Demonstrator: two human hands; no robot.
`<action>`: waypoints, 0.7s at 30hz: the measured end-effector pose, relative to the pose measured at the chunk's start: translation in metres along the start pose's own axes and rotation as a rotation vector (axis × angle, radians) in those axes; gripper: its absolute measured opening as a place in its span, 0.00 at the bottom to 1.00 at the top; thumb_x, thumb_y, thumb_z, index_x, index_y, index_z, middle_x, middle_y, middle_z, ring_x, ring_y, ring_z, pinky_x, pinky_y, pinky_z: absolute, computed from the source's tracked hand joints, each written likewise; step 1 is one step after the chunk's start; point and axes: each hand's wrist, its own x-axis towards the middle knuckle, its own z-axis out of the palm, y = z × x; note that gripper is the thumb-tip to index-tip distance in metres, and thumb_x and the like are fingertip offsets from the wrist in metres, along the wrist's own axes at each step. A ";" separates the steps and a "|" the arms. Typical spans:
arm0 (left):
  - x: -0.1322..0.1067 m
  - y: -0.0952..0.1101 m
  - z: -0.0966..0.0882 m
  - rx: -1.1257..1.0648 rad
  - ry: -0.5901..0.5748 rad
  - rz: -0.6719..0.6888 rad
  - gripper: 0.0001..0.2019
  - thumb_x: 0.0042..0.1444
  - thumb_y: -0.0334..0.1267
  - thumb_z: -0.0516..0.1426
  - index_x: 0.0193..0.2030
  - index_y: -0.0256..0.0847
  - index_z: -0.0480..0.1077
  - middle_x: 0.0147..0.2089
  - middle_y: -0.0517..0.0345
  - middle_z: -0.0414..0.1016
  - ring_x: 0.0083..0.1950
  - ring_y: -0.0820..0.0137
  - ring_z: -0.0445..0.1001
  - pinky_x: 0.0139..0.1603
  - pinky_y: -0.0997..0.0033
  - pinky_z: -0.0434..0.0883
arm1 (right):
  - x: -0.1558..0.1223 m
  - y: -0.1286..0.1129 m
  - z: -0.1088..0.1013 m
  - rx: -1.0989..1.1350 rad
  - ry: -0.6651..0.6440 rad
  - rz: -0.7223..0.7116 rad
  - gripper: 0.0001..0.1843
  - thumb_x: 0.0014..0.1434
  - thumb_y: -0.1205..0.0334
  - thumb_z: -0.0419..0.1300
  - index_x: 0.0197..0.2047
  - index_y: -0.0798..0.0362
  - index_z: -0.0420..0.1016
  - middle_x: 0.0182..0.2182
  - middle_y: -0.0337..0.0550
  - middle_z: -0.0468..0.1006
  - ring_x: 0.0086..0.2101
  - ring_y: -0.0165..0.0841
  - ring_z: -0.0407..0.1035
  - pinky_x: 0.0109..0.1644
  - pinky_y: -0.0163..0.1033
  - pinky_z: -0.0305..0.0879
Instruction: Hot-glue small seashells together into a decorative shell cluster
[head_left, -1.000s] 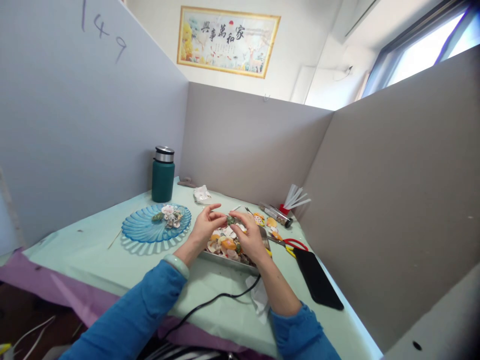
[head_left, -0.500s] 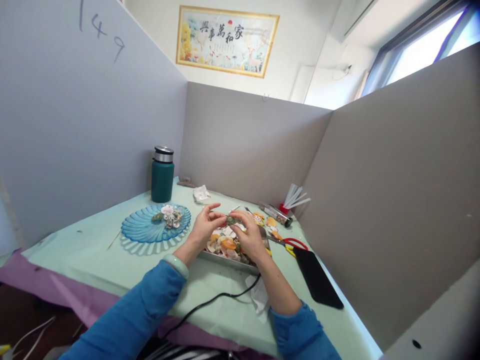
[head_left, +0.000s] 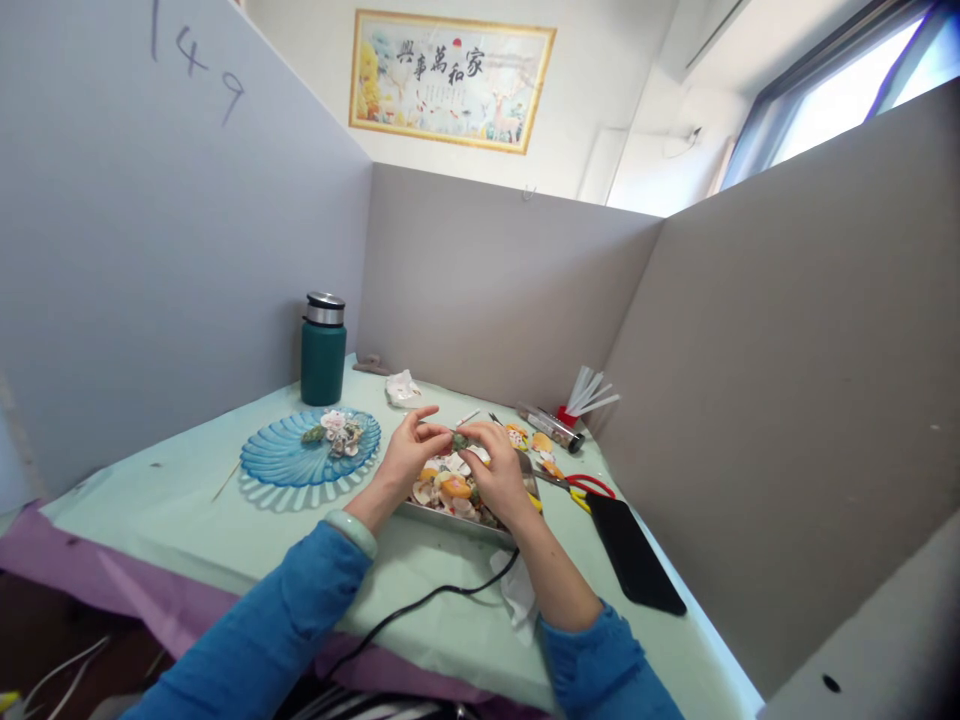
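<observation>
Both my hands hover over a metal tray (head_left: pixel 420 514) filled with several orange, white and brown shells. My left hand (head_left: pixel 409 455) and my right hand (head_left: pixel 499 480) pinch one small dark green shell (head_left: pixel 460 439) between their fingertips, just above the tray's far end. The left index finger sticks out straight while the thumb presses the shell. A blue glass plate (head_left: pixel 281 462) with a few shells on it lies to the left of the tray.
A green flask (head_left: pixel 323 350) stands at the back left. Red-handled scissors (head_left: pixel 589 490), a black phone (head_left: pixel 634 552), white sticks in a red cup (head_left: pixel 589 395) and a crumpled tissue (head_left: pixel 403 388) lie around. A black cable (head_left: pixel 420 605) runs to the front edge. Partition walls enclose the table.
Nothing has clearly moved; both hands stay pinched on the small green shell above the tray, with only a slight shift of the view.
</observation>
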 end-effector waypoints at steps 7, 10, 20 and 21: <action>-0.003 0.008 0.004 0.033 0.012 -0.003 0.30 0.44 0.42 0.65 0.53 0.37 0.61 0.38 0.52 0.75 0.33 0.70 0.76 0.37 0.68 0.72 | 0.003 -0.002 -0.005 0.406 0.062 0.307 0.16 0.55 0.63 0.59 0.48 0.48 0.72 0.43 0.43 0.73 0.44 0.36 0.66 0.49 0.42 0.61; -0.003 0.008 0.004 0.059 -0.005 0.014 0.29 0.44 0.42 0.65 0.53 0.37 0.62 0.38 0.52 0.75 0.34 0.69 0.75 0.37 0.67 0.71 | 0.005 -0.003 -0.007 0.706 0.094 0.475 0.20 0.55 0.59 0.60 0.52 0.46 0.70 0.45 0.42 0.72 0.43 0.35 0.66 0.46 0.40 0.63; -0.003 0.001 0.004 0.047 -0.123 0.205 0.36 0.44 0.34 0.65 0.59 0.44 0.56 0.43 0.55 0.74 0.47 0.67 0.73 0.50 0.63 0.69 | 0.004 -0.007 -0.002 0.941 -0.050 0.639 0.18 0.54 0.52 0.61 0.46 0.50 0.70 0.44 0.47 0.75 0.39 0.36 0.70 0.38 0.39 0.67; -0.004 0.000 0.004 0.051 -0.132 0.204 0.36 0.44 0.34 0.65 0.60 0.44 0.55 0.43 0.55 0.74 0.47 0.67 0.73 0.50 0.63 0.69 | 0.004 -0.008 -0.001 0.915 -0.056 0.637 0.19 0.54 0.51 0.61 0.46 0.50 0.70 0.45 0.47 0.75 0.40 0.37 0.71 0.38 0.39 0.67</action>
